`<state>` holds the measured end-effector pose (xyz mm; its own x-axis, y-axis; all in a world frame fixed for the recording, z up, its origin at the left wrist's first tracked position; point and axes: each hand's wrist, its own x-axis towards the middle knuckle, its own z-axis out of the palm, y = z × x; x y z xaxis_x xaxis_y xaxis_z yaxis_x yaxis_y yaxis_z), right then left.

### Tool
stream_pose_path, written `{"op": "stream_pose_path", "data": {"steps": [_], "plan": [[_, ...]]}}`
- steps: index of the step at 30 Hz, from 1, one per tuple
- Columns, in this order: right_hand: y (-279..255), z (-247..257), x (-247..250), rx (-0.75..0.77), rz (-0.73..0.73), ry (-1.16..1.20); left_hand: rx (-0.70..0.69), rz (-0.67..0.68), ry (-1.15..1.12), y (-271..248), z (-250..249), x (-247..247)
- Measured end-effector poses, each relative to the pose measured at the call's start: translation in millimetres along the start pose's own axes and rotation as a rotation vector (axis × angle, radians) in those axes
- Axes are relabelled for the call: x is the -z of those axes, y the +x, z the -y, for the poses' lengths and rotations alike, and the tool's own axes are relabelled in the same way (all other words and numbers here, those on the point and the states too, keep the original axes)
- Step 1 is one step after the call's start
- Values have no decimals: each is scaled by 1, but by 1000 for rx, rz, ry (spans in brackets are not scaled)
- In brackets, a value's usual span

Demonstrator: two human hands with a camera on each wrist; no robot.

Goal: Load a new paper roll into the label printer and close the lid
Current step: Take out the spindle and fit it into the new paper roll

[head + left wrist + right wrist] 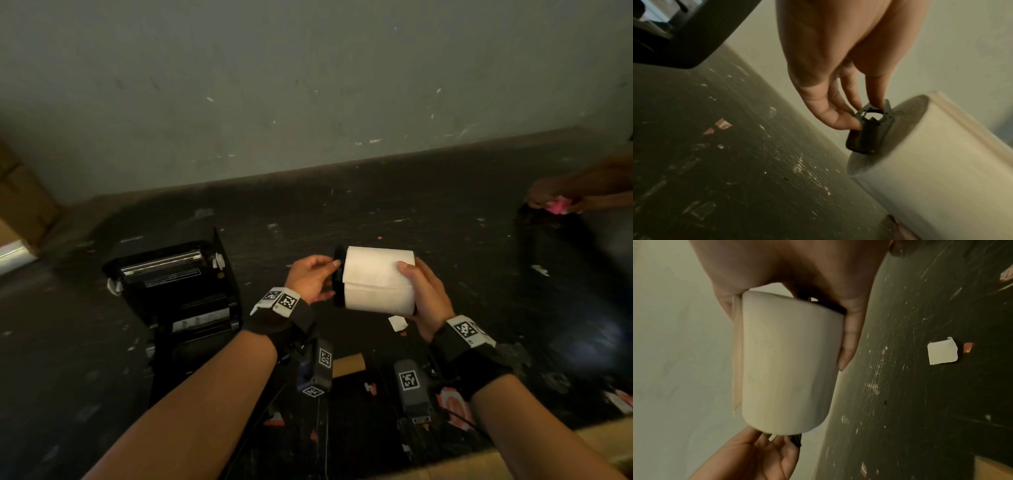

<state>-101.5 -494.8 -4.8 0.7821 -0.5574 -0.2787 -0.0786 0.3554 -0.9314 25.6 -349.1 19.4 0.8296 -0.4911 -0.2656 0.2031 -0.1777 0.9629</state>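
A white paper roll (pixel 376 279) is held in the air over the dark table, lying sideways. My right hand (pixel 423 294) grips its right end, thumb on top (pixel 789 353). A black plastic roll holder (pixel 339 274) sits against the roll's left end. My left hand (pixel 313 277) pinches that holder (pixel 869 128) with fingertips and thumb. The black label printer (pixel 178 291) stands to the left with its lid swung up and its inner bay exposed; neither hand touches it.
The dark table (pixel 376 205) is scuffed and dotted with label scraps. A loose white label (pixel 397 323) lies under the roll, a brown cardboard core (pixel 349 365) nearer me. A cardboard box (pixel 20 212) stands far left. Another person's hand (pixel 555 198) is at the right edge.
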Motion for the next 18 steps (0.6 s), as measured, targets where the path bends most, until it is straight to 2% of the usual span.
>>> {"op": "stream_pose_path", "data": {"steps": [4,6,13,18], "plan": [[-1,-2,-4,11,-62,1,-100,-143,202,4,5,-8],[-2,-3,-6,19,-87,-14,-154,-167,301,3,8,-10],[-3,-1,-7,26,-118,-35,-227,-139,441,-4,8,-13],[-4,0,-7,34,-125,-52,-212,-88,441,-5,7,-10]]}}
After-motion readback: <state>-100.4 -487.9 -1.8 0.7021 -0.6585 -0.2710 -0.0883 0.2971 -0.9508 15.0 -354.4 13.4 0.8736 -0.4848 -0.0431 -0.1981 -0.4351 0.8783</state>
